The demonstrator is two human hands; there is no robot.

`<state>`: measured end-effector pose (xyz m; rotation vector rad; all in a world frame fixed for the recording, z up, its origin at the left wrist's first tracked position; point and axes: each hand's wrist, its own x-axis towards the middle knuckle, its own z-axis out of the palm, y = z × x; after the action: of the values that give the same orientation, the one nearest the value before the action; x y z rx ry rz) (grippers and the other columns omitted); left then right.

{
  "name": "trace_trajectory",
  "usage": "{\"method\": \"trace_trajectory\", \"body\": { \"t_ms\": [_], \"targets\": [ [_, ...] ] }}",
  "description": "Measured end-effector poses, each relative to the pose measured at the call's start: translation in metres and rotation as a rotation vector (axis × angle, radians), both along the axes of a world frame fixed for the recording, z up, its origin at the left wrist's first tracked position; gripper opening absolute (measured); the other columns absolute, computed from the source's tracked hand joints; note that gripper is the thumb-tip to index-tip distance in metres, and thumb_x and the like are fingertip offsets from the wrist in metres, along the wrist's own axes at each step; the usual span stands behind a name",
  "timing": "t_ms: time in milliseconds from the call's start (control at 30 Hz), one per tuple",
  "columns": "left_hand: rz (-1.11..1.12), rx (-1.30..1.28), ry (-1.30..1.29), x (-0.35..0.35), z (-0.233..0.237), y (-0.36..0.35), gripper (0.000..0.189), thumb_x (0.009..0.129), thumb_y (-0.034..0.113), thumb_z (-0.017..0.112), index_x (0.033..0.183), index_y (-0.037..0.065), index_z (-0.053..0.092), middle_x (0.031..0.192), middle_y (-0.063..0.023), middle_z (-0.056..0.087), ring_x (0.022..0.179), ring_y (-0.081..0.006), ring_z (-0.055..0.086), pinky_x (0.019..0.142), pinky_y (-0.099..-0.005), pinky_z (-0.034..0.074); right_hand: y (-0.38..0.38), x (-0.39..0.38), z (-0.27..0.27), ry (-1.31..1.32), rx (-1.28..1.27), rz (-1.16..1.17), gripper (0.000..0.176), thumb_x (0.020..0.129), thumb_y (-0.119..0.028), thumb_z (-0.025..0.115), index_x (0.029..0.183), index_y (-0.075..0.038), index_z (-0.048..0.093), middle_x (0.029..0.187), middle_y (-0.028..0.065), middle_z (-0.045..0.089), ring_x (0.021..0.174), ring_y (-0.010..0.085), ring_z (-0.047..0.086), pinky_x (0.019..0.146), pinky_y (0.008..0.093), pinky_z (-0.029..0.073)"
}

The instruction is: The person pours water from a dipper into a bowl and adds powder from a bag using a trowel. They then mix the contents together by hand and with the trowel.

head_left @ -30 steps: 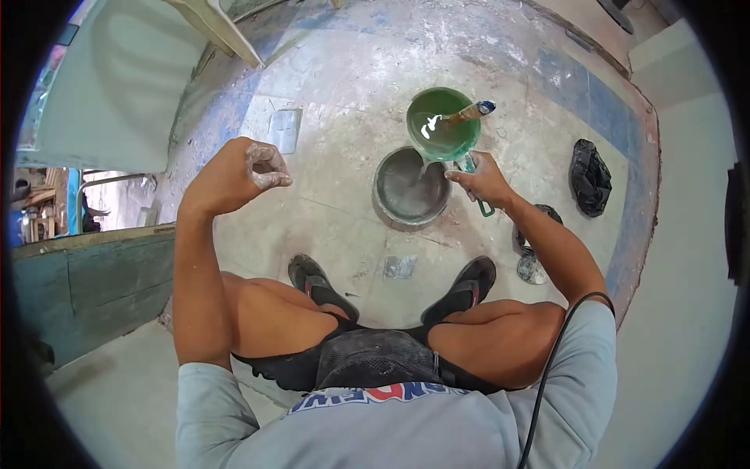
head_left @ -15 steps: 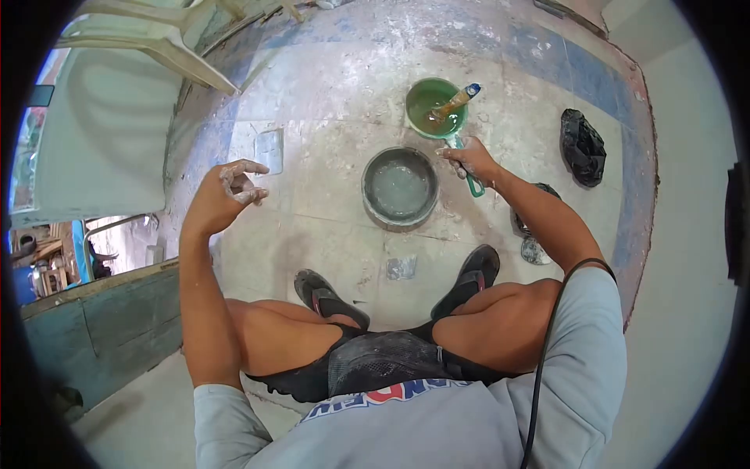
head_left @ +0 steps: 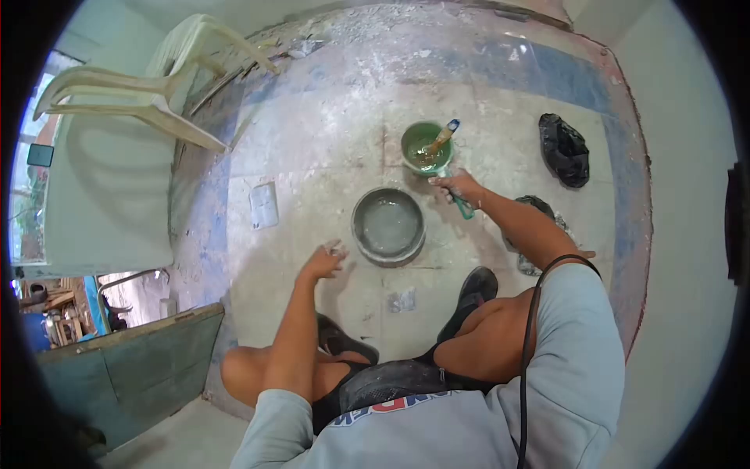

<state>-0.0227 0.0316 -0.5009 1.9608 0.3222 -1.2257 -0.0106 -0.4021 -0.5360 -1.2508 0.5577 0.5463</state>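
My right hand (head_left: 461,187) is wrapped round the green handle of a plastic dipper (head_left: 408,148). The dipper contains greenish-looking liquid, and a paintbrush (head_left: 444,134) leans in it with its handle sticking up over the rim. Just nearer to me is a round dark basin (head_left: 357,241) with greyish, cloudy liquid inside. My left hand (head_left: 325,261) hovers beside the basin's lower left side, fingers loosely bent and apart, holding nothing. Whitish residue coats its fingertips.
Black plastic bags (head_left: 564,150) lie on the right, one partly behind my right forearm. A pale plastic chair (head_left: 148,86) stands at the upper left. A flat packet (head_left: 264,205) and a small clear wrapper (head_left: 401,300) rest on the dusty tiles. A low wall (head_left: 148,352) borders the left.
My left hand has swung right and towards the basin. The camera view has shifted, so the dipper and basin appear lower. My right hand keeps hold of the dipper.
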Motion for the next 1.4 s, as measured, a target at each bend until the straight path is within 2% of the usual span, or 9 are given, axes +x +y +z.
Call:
{"method": "trace_trajectory", "body": {
  "t_ms": [33,133,267,333,433,567,633,867,1400],
  "targets": [
    [-0.035,-0.023,-0.001,-0.002,0.000,-0.017,0.084,0.095,0.040,0.074,0.162,0.011,0.033,0.134,-0.0179,0.067,0.094,-0.0308,0.075,0.074,-0.0489,0.060,0.001,0.002,0.001,0.050,-0.075,0.015,0.026,0.088,-0.026,0.085,0.089,-0.011,0.063,0.067,-0.0009,0.060,0.052,0.0100,0.056,0.046,0.0281,0.046],
    [-0.194,0.020,-0.085,0.003,-0.025,-0.027,0.072,0.096,0.035,0.072,0.154,0.002,0.045,0.137,-0.0223,0.065,0.109,-0.0333,0.072,0.091,-0.0443,0.057,-0.002,-0.008,0.020,0.061,-0.103,0.083,0.037,0.093,-0.041,0.078,0.094,-0.006,0.066,0.076,0.0040,0.067,0.061,0.0159,0.067,0.054,0.0294,0.056],
    [-0.327,0.069,-0.286,0.022,-0.049,-0.009,0.059,0.097,0.034,0.069,0.140,-0.004,0.059,0.130,-0.0252,0.069,0.123,-0.0341,0.066,0.105,-0.0388,0.050,-0.052,-0.025,0.036,0.148,-0.589,0.451,0.065,0.095,-0.054,0.069,0.134,-0.002,0.064,0.112,0.0193,0.072,0.086,0.0293,0.075,0.073,0.0393,0.061],
    [-0.328,0.072,-0.262,0.032,-0.052,0.001,0.055,0.097,0.034,0.068,0.137,-0.003,0.062,0.126,-0.0226,0.071,0.113,-0.0317,0.070,0.097,-0.0383,0.054,-0.089,-0.057,0.046,-0.372,-1.166,0.565,0.060,0.089,-0.050,0.076,0.112,0.004,0.066,0.106,0.0260,0.073,0.096,0.0390,0.073,0.081,0.0468,0.058],
    [-0.094,0.053,-0.141,0.047,-0.023,-0.002,0.047,0.099,0.035,0.067,0.133,0.003,0.068,0.114,-0.0132,0.075,0.093,-0.0254,0.073,0.081,-0.0387,0.057,-0.091,-0.119,0.179,-0.247,-1.157,0.564,0.045,0.086,-0.036,0.079,0.111,-0.002,0.065,0.109,0.0212,0.074,0.100,0.0415,0.070,0.086,0.0479,0.055],
    [0.168,-0.099,-0.107,0.062,-0.020,0.006,0.043,0.100,0.039,0.066,0.132,0.011,0.066,0.123,-0.0037,0.070,0.099,-0.0275,0.070,0.080,-0.0399,0.057,-0.078,-0.218,0.317,-0.097,-1.046,0.756,0.039,0.077,-0.023,0.087,0.102,-0.003,0.064,0.098,0.0191,0.072,0.092,0.0417,0.067,0.081,0.0480,0.054],
    [0.242,-0.168,-0.089,0.077,-0.032,0.019,0.048,0.099,0.040,0.067,0.137,0.012,0.062,0.134,-0.0048,0.064,0.108,-0.0308,0.067,0.083,-0.0413,0.057,-0.070,-0.252,0.395,-0.180,-0.940,0.937,0.032,0.088,-0.019,0.078,0.113,-0.002,0.066,0.096,0.0135,0.071,0.085,0.0266,0.071,0.079,0.0382,0.057],
    [0.594,-0.393,-0.126,0.099,-0.013,0.009,0.049,0.100,0.032,0.068,0.141,0.008,0.057,0.139,-0.0120,0.061,0.117,-0.0345,0.063,0.095,-0.0490,0.059,-0.054,-0.251,0.400,-0.171,-0.889,0.951,0.031,0.089,-0.019,0.076,0.113,-0.001,0.067,0.096,0.0130,0.071,0.084,0.0257,0.070,0.079,0.0379,0.057],
    [0.570,-0.477,-0.089,0.091,-0.026,-0.031,0.063,0.095,0.037,0.075,0.147,0.011,0.050,0.143,-0.0126,0.059,0.120,-0.0347,0.061,0.099,-0.0478,0.056,-0.046,-0.260,0.440,-0.325,-0.950,0.757,0.028,0.093,-0.019,0.072,0.113,-0.001,0.067,0.096,0.0115,0.071,0.083,0.0232,0.069,0.078,0.0370,0.057]
  ]
}}
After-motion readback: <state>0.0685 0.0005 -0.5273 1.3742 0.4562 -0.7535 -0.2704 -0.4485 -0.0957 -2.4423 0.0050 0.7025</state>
